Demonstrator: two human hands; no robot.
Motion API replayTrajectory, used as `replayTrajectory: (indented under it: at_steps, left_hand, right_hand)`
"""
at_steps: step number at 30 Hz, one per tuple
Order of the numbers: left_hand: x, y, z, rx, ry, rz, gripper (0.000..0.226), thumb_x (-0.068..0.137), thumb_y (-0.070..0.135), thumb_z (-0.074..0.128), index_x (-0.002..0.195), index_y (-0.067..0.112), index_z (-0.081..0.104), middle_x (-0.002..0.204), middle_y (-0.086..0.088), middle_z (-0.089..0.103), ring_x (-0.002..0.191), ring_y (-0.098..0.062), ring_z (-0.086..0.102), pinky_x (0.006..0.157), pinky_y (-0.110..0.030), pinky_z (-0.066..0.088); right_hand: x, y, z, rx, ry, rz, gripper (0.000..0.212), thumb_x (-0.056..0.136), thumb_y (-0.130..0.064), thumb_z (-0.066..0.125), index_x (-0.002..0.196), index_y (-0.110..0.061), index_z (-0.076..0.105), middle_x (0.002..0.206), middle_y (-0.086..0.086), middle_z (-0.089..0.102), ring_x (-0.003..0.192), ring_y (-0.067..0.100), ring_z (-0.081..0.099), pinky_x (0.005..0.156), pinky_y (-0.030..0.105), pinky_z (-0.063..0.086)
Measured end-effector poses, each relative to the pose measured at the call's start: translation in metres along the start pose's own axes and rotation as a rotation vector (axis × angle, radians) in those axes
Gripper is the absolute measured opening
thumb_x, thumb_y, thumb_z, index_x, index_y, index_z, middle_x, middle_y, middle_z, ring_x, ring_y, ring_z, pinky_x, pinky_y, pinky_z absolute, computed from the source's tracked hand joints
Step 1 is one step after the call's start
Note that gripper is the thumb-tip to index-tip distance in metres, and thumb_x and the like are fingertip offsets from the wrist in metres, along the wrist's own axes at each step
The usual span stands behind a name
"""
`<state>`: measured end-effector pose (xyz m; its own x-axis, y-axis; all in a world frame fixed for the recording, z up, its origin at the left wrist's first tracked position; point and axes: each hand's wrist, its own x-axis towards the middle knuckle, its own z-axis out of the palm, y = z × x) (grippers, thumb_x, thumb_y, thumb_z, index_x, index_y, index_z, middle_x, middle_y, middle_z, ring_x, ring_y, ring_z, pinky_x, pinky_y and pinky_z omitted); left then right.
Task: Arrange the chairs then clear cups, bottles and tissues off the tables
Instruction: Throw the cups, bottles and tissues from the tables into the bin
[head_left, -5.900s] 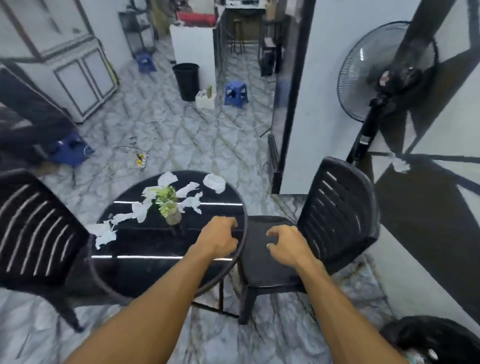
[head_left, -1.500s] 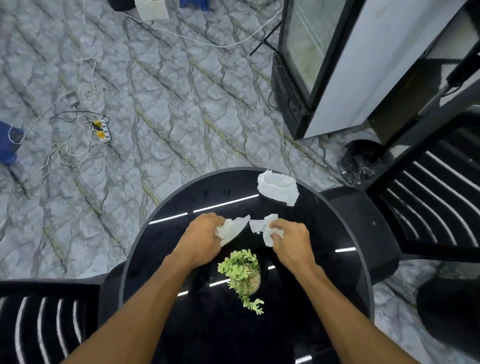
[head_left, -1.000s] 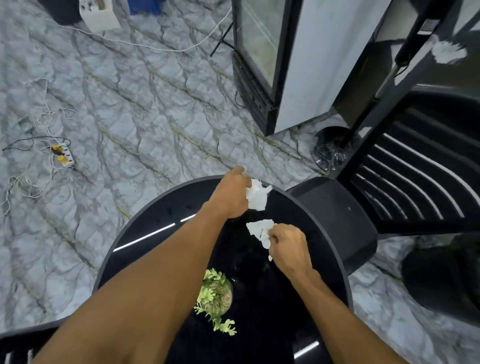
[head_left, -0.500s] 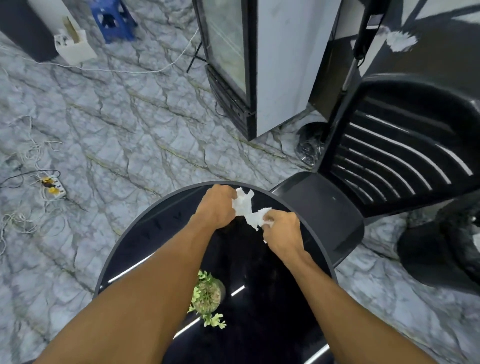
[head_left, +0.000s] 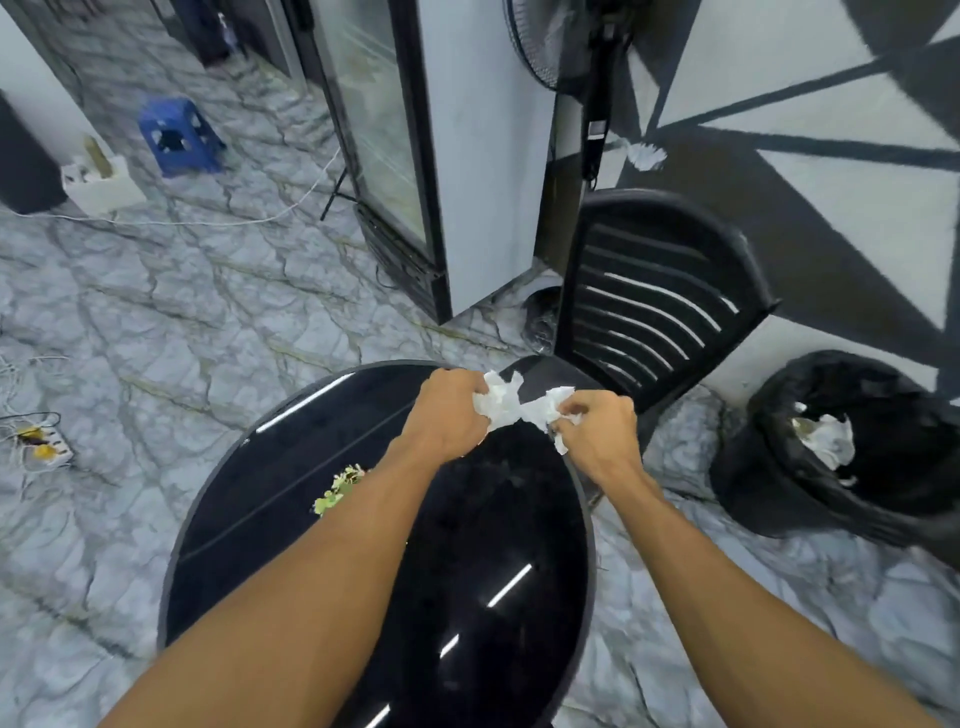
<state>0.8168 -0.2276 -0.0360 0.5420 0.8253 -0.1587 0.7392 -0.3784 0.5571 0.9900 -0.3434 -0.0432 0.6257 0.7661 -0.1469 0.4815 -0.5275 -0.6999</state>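
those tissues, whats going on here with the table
A person is clearing a round black table. Both hands hold crumpled white tissues over its far edge: the left hand and the right hand each have a wad. A small green plant sits on the table. A black-lined bin with tissue inside stands on the floor to the right, beside a black chair.

Floor (head_left: 197, 317): grey marble-pattern tile, white cable trailing across it. Far centre, a glass-door refrigerator (head_left: 415, 156). Right wall (head_left: 831, 104) white with black geometric bands; a standing fan (head_left: 566, 47) against it. Blue plastic stool (head_left: 176, 136) far left. Power strip (head_left: 44, 447) at left edge. Black-lined bin (head_left: 857, 447) near right.
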Motion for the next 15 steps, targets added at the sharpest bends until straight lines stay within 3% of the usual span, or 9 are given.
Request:
replayTrajectory:
  at_steps: [2,5,9,13,15]
  left_hand:
    - [-0.016,0.029,0.011,-0.042,-0.003,0.049,0.045,0.075,0.019,0.077,0.119,0.019,0.067,0.115,-0.005,0.067,0.109,-0.023,0.060,0.093,-0.034,0.051]
    - [-0.036,0.080,0.031,-0.091,-0.034,0.124,0.044,0.077,0.015,0.076,0.119,0.022,0.064,0.113,-0.005,0.065,0.109,-0.021,0.057,0.093,-0.036,0.052]
    - [-0.047,0.147,0.062,-0.111,-0.096,0.232,0.040,0.075,0.018,0.073,0.112,0.028,0.060,0.101,-0.003,0.063,0.096,-0.020,0.058,0.079,-0.035,0.055]
    - [-0.044,0.220,0.098,-0.097,-0.165,0.332,0.031,0.074,0.016,0.071,0.099,0.028,0.057,0.086,0.000,0.061,0.078,-0.020,0.060,0.066,-0.039,0.056]
    - [-0.038,0.259,0.124,-0.090,-0.205,0.367,0.030,0.073,0.017,0.072,0.098,0.027,0.058,0.088,0.000,0.063,0.075,-0.018,0.061,0.065,-0.039,0.057]
  right_hand:
    - [-0.021,0.013,-0.030,0.009,0.053,0.007,0.011,0.080,-0.009,0.076,0.087,-0.016,0.074,0.089,-0.002,0.069,0.068,-0.005,0.055,0.054,-0.001,0.038]
    - [-0.048,0.041,-0.071,0.018,0.118,0.031,0.018,0.075,-0.010,0.081,0.076,-0.025,0.070,0.083,-0.003,0.070,0.078,0.007,0.063,0.063,0.006,0.040]
    - [-0.073,0.081,-0.126,0.022,0.200,0.073,0.008,0.072,-0.005,0.082,0.075,-0.011,0.078,0.077,0.001,0.073,0.078,0.013,0.064,0.074,0.020,0.047]
    - [-0.082,0.132,-0.183,0.079,0.320,0.169,0.007,0.072,-0.004,0.083,0.074,-0.009,0.078,0.068,-0.003,0.068,0.073,0.012,0.064,0.062,0.004,0.041]
    - [-0.083,0.164,-0.213,0.100,0.380,0.211,0.005,0.073,-0.005,0.082,0.075,-0.008,0.078,0.067,-0.005,0.067,0.071,0.010,0.063,0.063,0.004,0.041]
